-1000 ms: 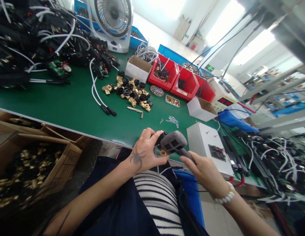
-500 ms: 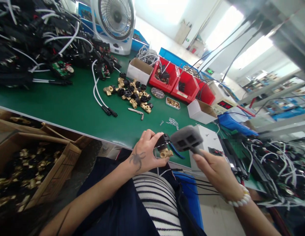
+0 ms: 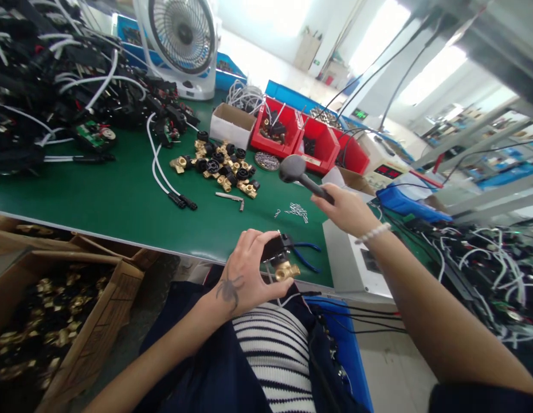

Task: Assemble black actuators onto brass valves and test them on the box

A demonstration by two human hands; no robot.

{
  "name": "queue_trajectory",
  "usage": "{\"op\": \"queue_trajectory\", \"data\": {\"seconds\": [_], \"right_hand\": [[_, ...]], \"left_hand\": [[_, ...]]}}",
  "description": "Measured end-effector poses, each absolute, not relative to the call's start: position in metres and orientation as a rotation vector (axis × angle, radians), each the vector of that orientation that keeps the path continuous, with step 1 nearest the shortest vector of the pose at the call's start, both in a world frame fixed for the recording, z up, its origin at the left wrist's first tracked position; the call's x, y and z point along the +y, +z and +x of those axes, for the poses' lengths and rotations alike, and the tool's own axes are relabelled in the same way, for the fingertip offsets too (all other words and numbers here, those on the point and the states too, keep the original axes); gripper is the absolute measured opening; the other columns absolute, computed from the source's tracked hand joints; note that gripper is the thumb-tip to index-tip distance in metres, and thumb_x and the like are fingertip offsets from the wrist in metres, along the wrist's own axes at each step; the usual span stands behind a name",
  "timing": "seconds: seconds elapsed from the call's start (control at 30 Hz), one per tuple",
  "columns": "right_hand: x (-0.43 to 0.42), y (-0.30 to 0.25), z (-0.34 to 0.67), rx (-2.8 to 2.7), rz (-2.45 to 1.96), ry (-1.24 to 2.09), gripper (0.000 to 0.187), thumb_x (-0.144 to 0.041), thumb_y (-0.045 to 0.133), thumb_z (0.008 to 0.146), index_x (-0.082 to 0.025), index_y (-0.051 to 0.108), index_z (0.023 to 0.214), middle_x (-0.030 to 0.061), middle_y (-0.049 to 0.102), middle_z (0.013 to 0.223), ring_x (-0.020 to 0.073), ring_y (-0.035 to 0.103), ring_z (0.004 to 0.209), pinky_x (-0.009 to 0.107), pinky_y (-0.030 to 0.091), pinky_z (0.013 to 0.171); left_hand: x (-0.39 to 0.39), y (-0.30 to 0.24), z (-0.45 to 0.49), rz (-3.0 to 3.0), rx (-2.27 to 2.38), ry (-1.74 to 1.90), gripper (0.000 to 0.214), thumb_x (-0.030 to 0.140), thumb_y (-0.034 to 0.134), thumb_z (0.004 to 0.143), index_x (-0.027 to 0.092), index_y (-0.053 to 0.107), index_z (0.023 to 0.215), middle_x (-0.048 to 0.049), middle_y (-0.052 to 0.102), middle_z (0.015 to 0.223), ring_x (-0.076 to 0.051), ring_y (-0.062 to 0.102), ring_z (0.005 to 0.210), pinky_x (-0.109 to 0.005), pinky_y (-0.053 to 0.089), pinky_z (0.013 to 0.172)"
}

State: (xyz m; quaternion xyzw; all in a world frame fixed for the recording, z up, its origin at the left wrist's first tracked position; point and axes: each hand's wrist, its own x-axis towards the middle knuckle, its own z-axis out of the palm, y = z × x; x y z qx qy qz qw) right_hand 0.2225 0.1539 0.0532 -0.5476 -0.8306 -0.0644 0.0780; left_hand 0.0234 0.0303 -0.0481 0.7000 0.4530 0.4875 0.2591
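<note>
1. Green bench [image 3: 193, 229] spans the middle, its pale front edge slanting down rightward to the person's lap.
2. Left hand [image 3: 243, 269]: fingers parted only by the width of a black-and-brass valve [image 3: 286, 271], gripping it at that edge; whether the bench bears it, I cannot tell.
3. Right hand [image 3: 348, 209]: fingers curled closed round the handle of a grey mallet [image 3: 292, 168], its head well apart from the valve.
4. Blue-handled pliers [image 3: 310, 245] lie just beside the valve; to their right, a pale metal box [image 3: 341, 258] limits sideways room.
5. Beyond, bare green surface stretches to silver spring clips [image 3: 297, 211], a slim bent metal tool [image 3: 230, 197] and heaped brass fittings [image 3: 226, 183]; red bins [image 3: 275, 146] close off the rear.
6. Left forearm rises from lower left, back of the hand upward, thumb nearest the lap.
7. Right forearm slants in from lower right, passing over the box, hand raised.
</note>
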Motion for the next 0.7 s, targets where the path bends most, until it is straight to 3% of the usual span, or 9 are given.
{"op": "queue_trajectory", "data": {"seconds": [0.13, 0.23, 0.3, 0.37, 0.43, 0.5, 0.53, 0.7], "right_hand": [[0.205, 0.037, 0.213, -2.485, -1.558, -0.241, 0.020, -0.030, 0.058, 0.092, -0.013, 0.067, 0.096, 0.0013, 0.065, 0.088, 0.0188, 0.064, 0.095, 0.031, 0.046, 0.081], [0.227, 0.023, 0.207, -2.430, -1.575, -0.170, 0.027, -0.032, 0.060, 0.090, -0.007, 0.068, 0.098, 0.0057, 0.065, 0.096, 0.0221, 0.061, 0.104, 0.039, 0.046, 0.092], [0.230, 0.021, 0.207, -2.346, -1.616, -0.124, 0.035, -0.033, 0.061, 0.088, -0.004, 0.066, 0.106, 0.0132, 0.064, 0.106, 0.0265, 0.059, 0.111, 0.041, 0.044, 0.096], [0.217, 0.026, 0.210, -2.277, -1.655, -0.068, 0.042, -0.032, 0.064, 0.087, -0.003, 0.062, 0.117, 0.0182, 0.065, 0.106, 0.0278, 0.062, 0.104, 0.043, 0.047, 0.094], [0.184, 0.037, 0.215, -2.259, -1.651, 0.178, 0.047, -0.036, 0.060, 0.092, -0.007, 0.055, 0.128, 0.0139, 0.069, 0.091, 0.0246, 0.068, 0.084, 0.044, 0.055, 0.082], [0.135, 0.050, 0.220, -2.153, -1.489, 0.899, 0.055, -0.049, 0.044, 0.098, -0.011, 0.043, 0.138, 0.0098, 0.071, 0.081, 0.0230, 0.070, 0.074, 0.043, 0.059, 0.074], [0.108, 0.054, 0.221, -2.085, -1.402, 1.084, 0.060, -0.055, 0.044, 0.097, -0.014, 0.040, 0.141, 0.0092, 0.071, 0.084, 0.0224, 0.070, 0.076, 0.042, 0.059, 0.075], [0.010, 0.046, 0.216, -1.770, -1.121, 1.471, 0.068, -0.051, 0.060, 0.091, -0.030, 0.029, 0.148, 0.0054, 0.071, 0.101, 0.0208, 0.071, 0.086, 0.034, 0.061, 0.076]], "left_hand": [[0.020, -0.029, 0.017, 2.018, 1.146, 1.388, 0.061, 0.027, 0.075, 0.069, 0.015, 0.046, 0.121, -0.0093, 0.054, 0.113, -0.023, 0.051, 0.105, -0.040, 0.050, 0.093], [0.015, -0.017, 0.011, 2.087, 1.101, 1.424, 0.061, 0.027, 0.076, 0.069, 0.016, 0.045, 0.121, -0.0090, 0.054, 0.115, -0.022, 0.051, 0.108, -0.036, 0.049, 0.096], [0.012, -0.012, 0.008, 2.117, 1.069, 1.427, 0.060, 0.028, 0.077, 0.070, 0.017, 0.045, 0.120, -0.0090, 0.055, 0.117, -0.022, 0.051, 0.111, -0.035, 0.048, 0.098], [0.010, -0.008, 0.005, 2.142, 1.040, 1.435, 0.059, 0.029, 0.077, 0.070, 0.018, 0.045, 0.118, -0.0095, 0.056, 0.117, -0.023, 0.052, 0.113, -0.036, 0.048, 0.099], [0.009, -0.005, 0.004, 2.155, 1.024, 1.464, 0.057, 0.029, 0.077, 0.071, 0.019, 0.044, 0.117, -0.0100, 0.057, 0.116, -0.024, 0.053, 0.113, -0.039, 0.049, 0.098], [0.007, -0.002, 0.004, 2.171, 1.003, 1.496, 0.056, 0.030, 0.077, 0.072, 0.019, 0.044, 0.116, -0.0108, 0.058, 0.116, -0.025, 0.054, 0.112, -0.041, 0.049, 0.098], [0.006, -0.001, 0.005, 2.182, 0.992, 1.506, 0.056, 0.031, 0.077, 0.072, 0.019, 0.044, 0.116, -0.0112, 0.058, 0.116, -0.025, 0.054, 0.112, -0.041, 0.049, 0.098], [0.003, 0.003, 0.015, 2.258, 0.948, 1.476, 0.054, 0.034, 0.077, 0.076, 0.020, 0.044, 0.117, -0.0123, 0.059, 0.120, -0.026, 0.053, 0.117, -0.042, 0.048, 0.101]]}}
